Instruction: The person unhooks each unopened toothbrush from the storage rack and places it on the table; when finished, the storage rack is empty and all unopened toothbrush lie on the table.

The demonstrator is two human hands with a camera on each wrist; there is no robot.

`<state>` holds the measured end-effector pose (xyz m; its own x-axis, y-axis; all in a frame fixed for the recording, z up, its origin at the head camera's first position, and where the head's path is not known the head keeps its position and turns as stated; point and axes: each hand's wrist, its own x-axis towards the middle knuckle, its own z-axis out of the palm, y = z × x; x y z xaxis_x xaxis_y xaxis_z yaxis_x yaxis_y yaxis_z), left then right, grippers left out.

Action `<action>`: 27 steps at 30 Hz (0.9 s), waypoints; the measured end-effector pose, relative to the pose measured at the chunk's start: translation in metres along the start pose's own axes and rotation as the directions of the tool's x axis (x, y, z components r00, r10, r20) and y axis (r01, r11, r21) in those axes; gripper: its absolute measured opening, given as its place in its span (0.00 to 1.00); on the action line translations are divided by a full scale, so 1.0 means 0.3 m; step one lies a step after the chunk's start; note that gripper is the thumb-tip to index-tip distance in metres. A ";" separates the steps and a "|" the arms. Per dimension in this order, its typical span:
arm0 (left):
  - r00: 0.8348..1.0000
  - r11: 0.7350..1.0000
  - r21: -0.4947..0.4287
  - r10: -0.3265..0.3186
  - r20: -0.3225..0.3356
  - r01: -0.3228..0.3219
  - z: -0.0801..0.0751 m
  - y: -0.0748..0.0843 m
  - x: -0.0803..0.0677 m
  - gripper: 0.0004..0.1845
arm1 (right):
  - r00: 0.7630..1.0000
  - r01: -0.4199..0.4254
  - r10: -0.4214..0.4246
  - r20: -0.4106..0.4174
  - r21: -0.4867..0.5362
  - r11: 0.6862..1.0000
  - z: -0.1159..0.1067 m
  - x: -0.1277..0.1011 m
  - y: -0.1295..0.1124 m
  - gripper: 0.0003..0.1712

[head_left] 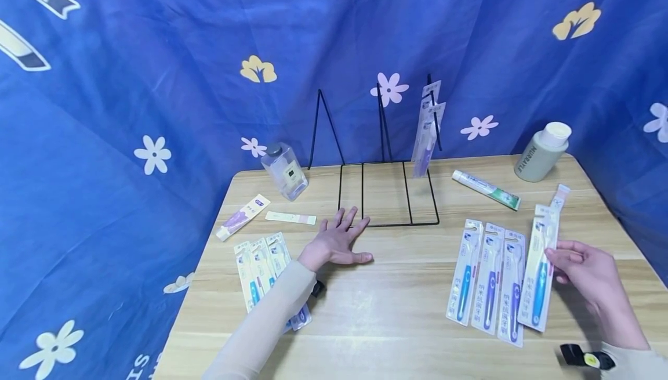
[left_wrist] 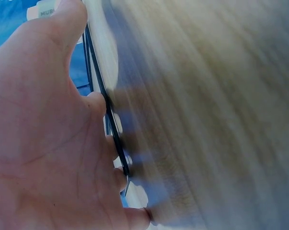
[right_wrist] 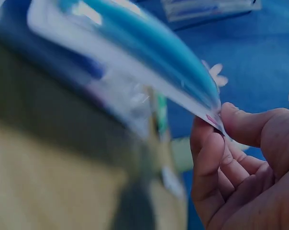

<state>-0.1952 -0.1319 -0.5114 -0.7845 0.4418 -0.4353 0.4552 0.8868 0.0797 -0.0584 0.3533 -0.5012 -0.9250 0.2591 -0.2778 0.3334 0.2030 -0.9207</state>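
Observation:
My right hand (head_left: 587, 270) pinches the edge of a packaged toothbrush (head_left: 540, 278) with a blue handle, between thumb and fingers in the right wrist view. The pack is beside a row of similar packs, one blue-handled toothbrush (head_left: 464, 293) and two with purple handles, lying on the table. With fingers spread, my left hand (head_left: 338, 243) reaches the front left corner of a black wire rack (head_left: 388, 226). The left wrist view shows its fingertips by the wire. Packaged toothbrushes (head_left: 428, 133) stand upright in the rack's right end.
More toothbrush packs (head_left: 259, 264) lie under the left forearm, partly hidden. Around the rack are a clear bottle (head_left: 289, 177), a purple-white tube (head_left: 242, 217), a slim pale packet (head_left: 290, 217), a green-white toothpaste tube (head_left: 486, 190), a grey-green bottle (head_left: 540, 156) and a pinkish strip (head_left: 561, 195).

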 end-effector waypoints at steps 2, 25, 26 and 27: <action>1.000 1.000 0.001 -0.002 0.002 0.002 -0.002 0.001 -0.002 0.54 | 0.998 -0.056 0.056 0.007 -0.057 0.997 -0.010 -0.001 0.037 0.05; 1.000 1.000 0.006 0.000 -0.007 0.000 -0.007 0.005 -0.007 0.55 | 0.982 -0.170 0.188 0.019 -0.338 0.926 0.000 0.006 0.113 0.31; 1.000 1.000 0.005 0.000 -0.010 0.000 -0.007 0.005 -0.007 0.54 | 0.982 -0.167 0.187 0.022 -0.360 0.918 -0.002 0.007 0.108 0.30; 1.000 1.000 0.006 -0.001 -0.011 0.001 -0.006 0.005 -0.008 0.54 | 0.982 -0.164 0.188 0.026 -0.381 0.910 -0.005 0.007 0.103 0.29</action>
<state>-0.1934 -0.1313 -0.5085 -0.7894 0.4423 -0.4257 0.4568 0.8865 0.0739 -0.0499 0.3615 -0.5300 -0.8502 0.2677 -0.4533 0.5247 0.5019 -0.6876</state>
